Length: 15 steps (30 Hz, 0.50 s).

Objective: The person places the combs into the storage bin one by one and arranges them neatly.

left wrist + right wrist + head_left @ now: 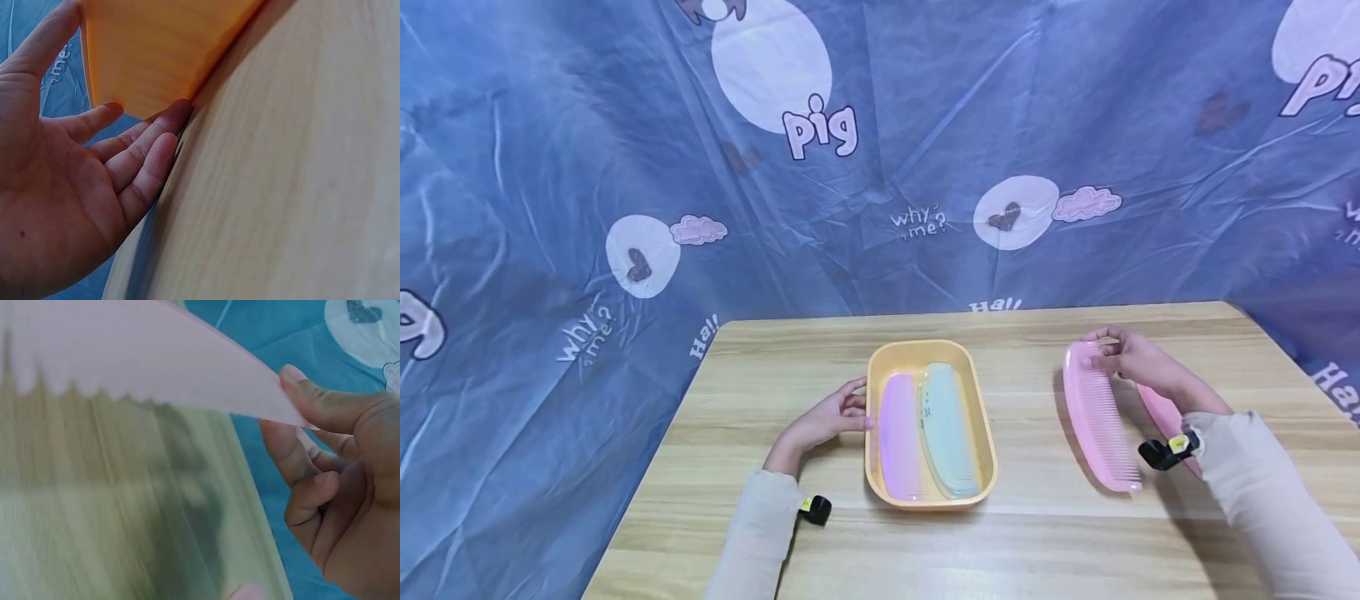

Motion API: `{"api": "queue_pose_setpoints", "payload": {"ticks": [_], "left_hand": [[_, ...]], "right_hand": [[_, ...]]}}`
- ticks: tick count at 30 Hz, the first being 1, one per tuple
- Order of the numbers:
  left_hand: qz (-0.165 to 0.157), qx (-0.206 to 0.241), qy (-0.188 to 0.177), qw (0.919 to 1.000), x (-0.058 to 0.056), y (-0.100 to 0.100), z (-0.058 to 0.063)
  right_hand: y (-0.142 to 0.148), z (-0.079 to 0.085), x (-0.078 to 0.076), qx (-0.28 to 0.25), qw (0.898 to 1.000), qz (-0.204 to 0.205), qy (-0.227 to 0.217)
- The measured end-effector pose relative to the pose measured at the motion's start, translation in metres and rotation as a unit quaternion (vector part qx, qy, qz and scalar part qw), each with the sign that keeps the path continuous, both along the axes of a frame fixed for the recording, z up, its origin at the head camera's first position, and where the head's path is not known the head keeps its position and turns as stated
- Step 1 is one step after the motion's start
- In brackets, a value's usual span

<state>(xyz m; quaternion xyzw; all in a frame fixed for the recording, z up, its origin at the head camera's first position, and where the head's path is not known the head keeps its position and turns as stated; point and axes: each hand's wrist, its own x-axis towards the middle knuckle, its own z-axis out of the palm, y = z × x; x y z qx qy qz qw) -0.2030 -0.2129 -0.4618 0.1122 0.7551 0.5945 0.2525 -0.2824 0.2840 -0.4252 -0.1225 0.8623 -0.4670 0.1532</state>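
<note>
A pink comb [1093,417] is pinched at its far end between the thumb and fingers of my right hand [1123,358]. The right wrist view shows the comb [156,353] held off the wooden surface, with its teeth edge downward. My left hand [835,417] rests against the left wall of a yellow tray [928,505], its fingers loosely bent. Seen from the left wrist, the fingertips touch the tray's outer wall [156,56]. Inside the tray lie a purple comb [897,437] on the left and a pale blue-green comb [947,429] on the right.
Another pink comb-like piece [1161,412] lies on the wooden table [1030,542], partly hidden under my right forearm. Behind the table hangs a blue printed cloth [880,250]. Each wrist carries a small black camera [815,509].
</note>
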Motion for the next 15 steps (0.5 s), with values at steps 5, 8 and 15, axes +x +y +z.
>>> {"api": "queue_pose_setpoints", "payload": {"ticks": [5,8,15], "left_hand": [[0.004,0.0,-0.004,1.0,0.0,-0.001,0.0],[0.005,0.0,-0.002,1.0,-0.001,-0.001,-0.001],[-0.001,0.005,-0.004,1.0,-0.002,-0.001,-0.002]], "right_hand": [[-0.01,0.007,0.0,-0.042,0.999,-0.022,-0.009],[-0.015,0.011,0.002,-0.069,0.997,-0.029,-0.017],[-0.027,0.016,0.007,-0.136,0.989,-0.057,-0.028]]}}
